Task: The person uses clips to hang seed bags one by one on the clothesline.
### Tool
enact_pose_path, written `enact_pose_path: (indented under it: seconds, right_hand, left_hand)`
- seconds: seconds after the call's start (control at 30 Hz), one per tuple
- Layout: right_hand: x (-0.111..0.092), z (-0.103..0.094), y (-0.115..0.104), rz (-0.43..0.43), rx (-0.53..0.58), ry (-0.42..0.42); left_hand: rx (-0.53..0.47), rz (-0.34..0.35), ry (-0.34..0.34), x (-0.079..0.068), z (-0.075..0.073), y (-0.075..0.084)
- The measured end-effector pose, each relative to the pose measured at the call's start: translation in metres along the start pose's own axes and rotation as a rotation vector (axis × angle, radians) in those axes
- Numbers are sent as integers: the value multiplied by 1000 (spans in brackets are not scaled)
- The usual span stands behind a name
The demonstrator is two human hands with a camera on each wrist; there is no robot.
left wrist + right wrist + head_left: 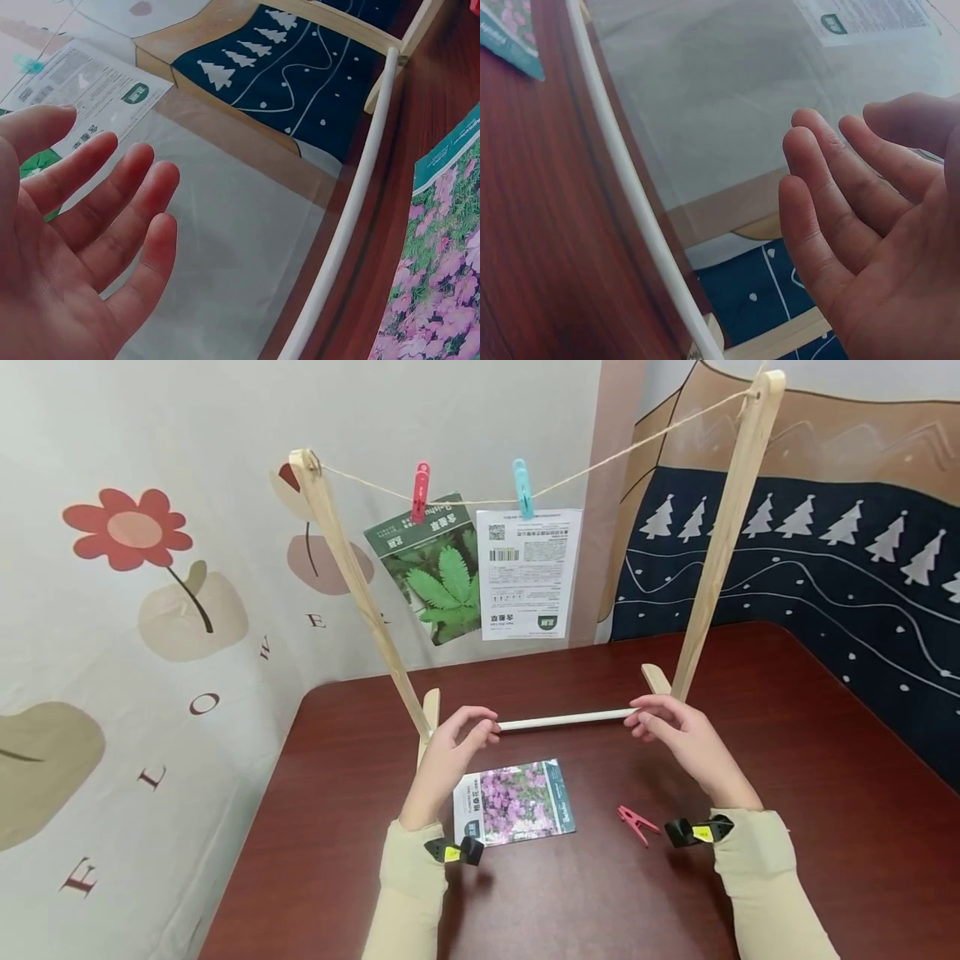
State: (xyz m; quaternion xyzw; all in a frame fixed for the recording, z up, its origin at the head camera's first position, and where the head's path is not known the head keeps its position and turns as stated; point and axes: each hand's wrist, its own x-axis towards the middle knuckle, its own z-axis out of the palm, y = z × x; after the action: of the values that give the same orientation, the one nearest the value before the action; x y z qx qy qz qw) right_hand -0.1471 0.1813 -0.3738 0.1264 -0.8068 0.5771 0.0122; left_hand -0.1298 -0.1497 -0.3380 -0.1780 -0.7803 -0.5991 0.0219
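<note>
Both hands are raised inside a wooden drying frame, empty, with fingers loosely bent. My left hand [452,750] is near the left post [360,593], and my right hand [686,739] is by the right post [720,552]. In the head view their fingertips overlap the ends of the white crossbar [566,720], but the wrist views show the bar [345,225] apart from the fingers. Behind them, a red clothespin [421,492] holds a green leaf seed packet [442,577] on the string [645,442]. A blue clothespin [522,489] holds a white printed packet [528,589] beside it.
On the dark red table [585,902], a seed packet with pink flowers [517,802] lies next to my left forearm. A loose red clothespin [637,824] lies left of my right wrist. Printed cloth [480,410] hangs behind the frame.
</note>
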Motion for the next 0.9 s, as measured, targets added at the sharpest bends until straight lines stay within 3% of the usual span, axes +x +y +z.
enact_pose_path:
  seconds: [0.33,0.43,0.67,0.8,0.9]
  right_hand:
    - [3,-1,6,-1,-53,-33]
    - [6,0,8,1,-72,-66]
    - [11,2,9,0,-94,-128]
    - [12,3,8,17,-81,-157]
    - [12,3,10,26,-65,-167]
  left_hand:
    - [0,-32,42,5,-4,-33]
    - [4,-32,39,4,-5,-30]
    - [57,-65,61,-5,-10,-8]
    - [73,-78,74,-5,-13,-9]
    - [69,-85,65,-2,-13,-21]
